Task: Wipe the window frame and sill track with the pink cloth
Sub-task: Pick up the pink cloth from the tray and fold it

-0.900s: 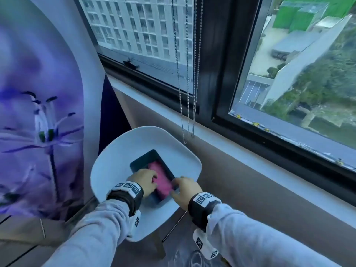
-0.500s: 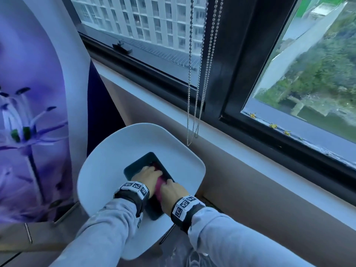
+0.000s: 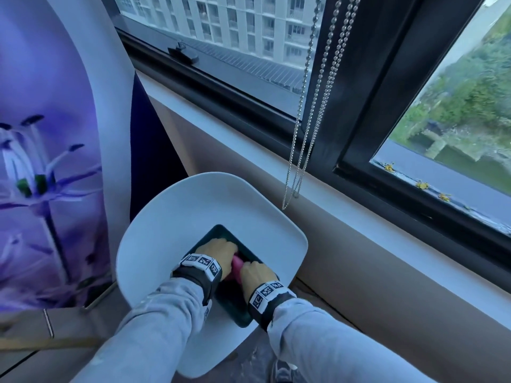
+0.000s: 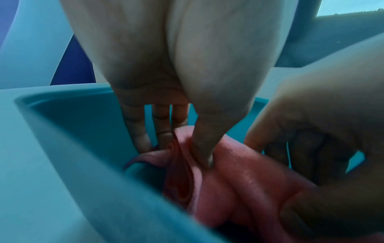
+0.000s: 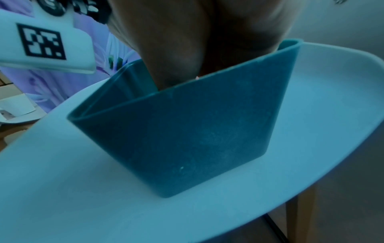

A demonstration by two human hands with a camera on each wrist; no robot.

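Note:
The pink cloth [image 3: 237, 265] lies bunched in a dark teal bin [image 3: 221, 297] on a white chair seat [image 3: 171, 230]. Both hands reach down into the bin. My left hand [image 3: 218, 251] pinches a fold of the pink cloth [image 4: 207, 189] between thumb and fingers [image 4: 145, 131]. My right hand [image 3: 255, 272] sits close beside it, and the left wrist view shows that right hand [image 4: 301, 139] with its fingers curled onto the cloth. In the right wrist view the bin's wall [image 5: 187, 131] hides the fingers. The black window frame [image 3: 359, 92] and sill track [image 3: 414, 211] run above and to the right.
Bead chains [image 3: 304, 134] hang in front of the frame's upright, ending just above the white sill [image 3: 359, 239]. A purple flower panel [image 3: 41, 161] stands at the left. A latch [image 3: 182, 52] sits on the far track. Small yellow bits [image 3: 421, 185] lie in the right track.
The two hands have drawn together over the cloth and bunched it; it lay flat and wide before, and only a narrow strip shows now. The head view has shifted nearer.

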